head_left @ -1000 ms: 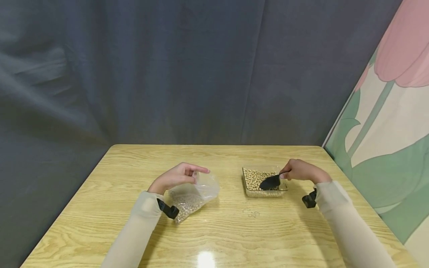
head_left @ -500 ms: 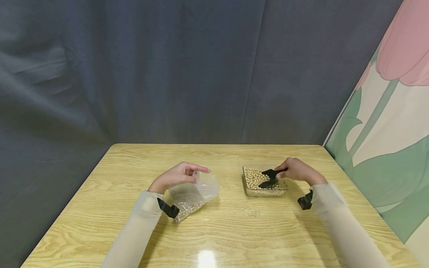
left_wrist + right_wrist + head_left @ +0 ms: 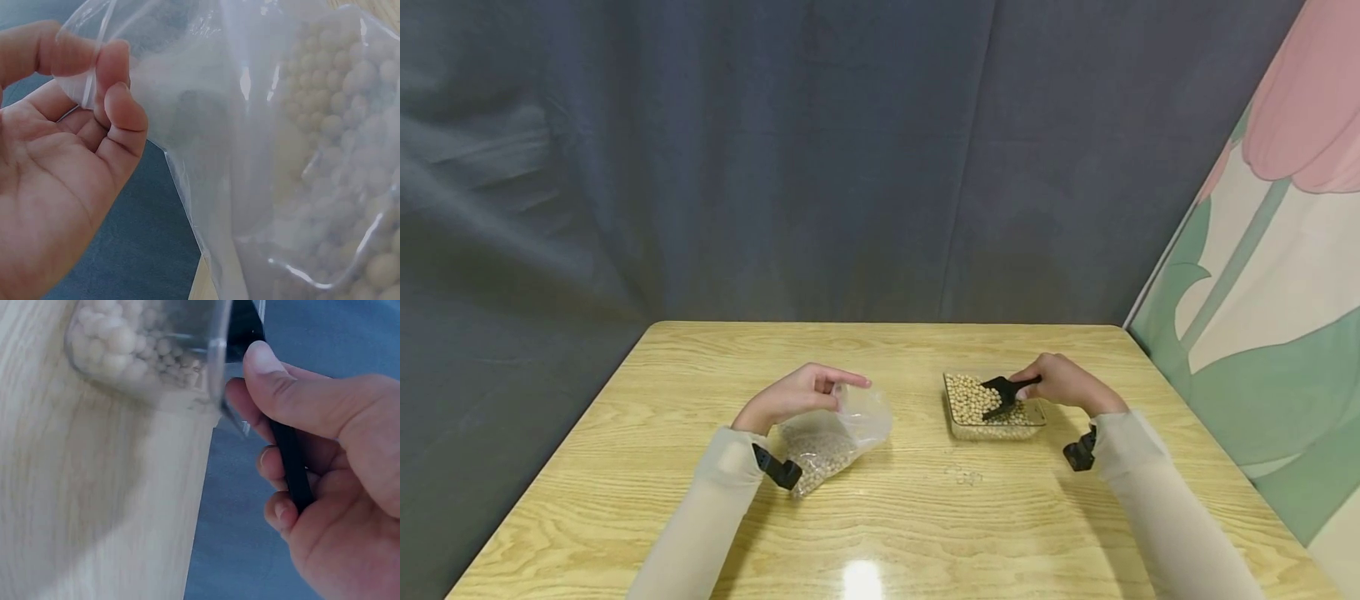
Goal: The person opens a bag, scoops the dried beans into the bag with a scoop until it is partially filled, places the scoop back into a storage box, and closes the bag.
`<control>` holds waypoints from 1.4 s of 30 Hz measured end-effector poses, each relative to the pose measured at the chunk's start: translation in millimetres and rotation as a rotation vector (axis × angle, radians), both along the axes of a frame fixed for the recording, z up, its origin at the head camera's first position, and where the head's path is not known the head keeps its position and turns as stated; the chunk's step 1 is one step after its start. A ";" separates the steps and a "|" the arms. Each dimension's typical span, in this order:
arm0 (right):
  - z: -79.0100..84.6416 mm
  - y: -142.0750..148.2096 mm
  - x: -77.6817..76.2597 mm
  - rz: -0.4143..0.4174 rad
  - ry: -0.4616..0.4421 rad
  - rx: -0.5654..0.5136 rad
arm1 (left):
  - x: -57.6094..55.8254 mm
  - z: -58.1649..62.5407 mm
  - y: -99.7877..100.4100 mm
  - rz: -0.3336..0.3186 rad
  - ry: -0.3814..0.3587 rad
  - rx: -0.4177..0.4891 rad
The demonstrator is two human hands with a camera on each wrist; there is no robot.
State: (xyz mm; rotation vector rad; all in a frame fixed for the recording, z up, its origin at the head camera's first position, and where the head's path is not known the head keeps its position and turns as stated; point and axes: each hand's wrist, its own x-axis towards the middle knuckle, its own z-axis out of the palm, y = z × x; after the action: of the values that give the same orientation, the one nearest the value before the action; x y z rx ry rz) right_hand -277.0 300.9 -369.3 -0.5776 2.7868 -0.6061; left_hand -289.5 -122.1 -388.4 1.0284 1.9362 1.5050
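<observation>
My left hand pinches the mouth of a clear zip bag; the left wrist view shows fingers curled at its zip strip. Round pale beans fill the bag's lower part, which lies on the table. On the right, a clear rectangular container holds more beans. My right hand grips the black handle of a scoop over the container's right side. The scoop's blade sits among the beans, some of them lying in it. In the right wrist view the container wall partly covers the blade.
The wooden table carries both the bag and the container, with a gap between them. A few faint marks show in front of the container. A dark curtain hangs behind the table, and a flower-patterned panel stands at the right.
My right hand has shifted slightly left and turned the scoop from its dark underside to its hollow side up, with beans in it. The left hand and bag have stayed put.
</observation>
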 end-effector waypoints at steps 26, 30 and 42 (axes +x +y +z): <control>-29.7 15.0 -1.7 -0.032 -0.103 -0.209 | -0.6 -0.7 -0.3 -0.006 -0.003 0.011; -32.6 16.8 -1.3 -0.036 -0.091 -0.219 | -1.2 -1.0 -0.2 -0.009 0.000 0.008; -34.8 21.4 -0.3 -0.019 -0.064 -0.234 | -1.8 -2.8 -0.5 -0.012 -0.003 0.015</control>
State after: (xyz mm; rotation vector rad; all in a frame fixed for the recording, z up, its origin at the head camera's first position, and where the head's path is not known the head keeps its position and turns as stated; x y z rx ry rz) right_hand -277.3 322.3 -404.1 -0.5654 2.6832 -0.9465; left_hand -291.3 -122.7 -391.2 1.0425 1.9159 1.5157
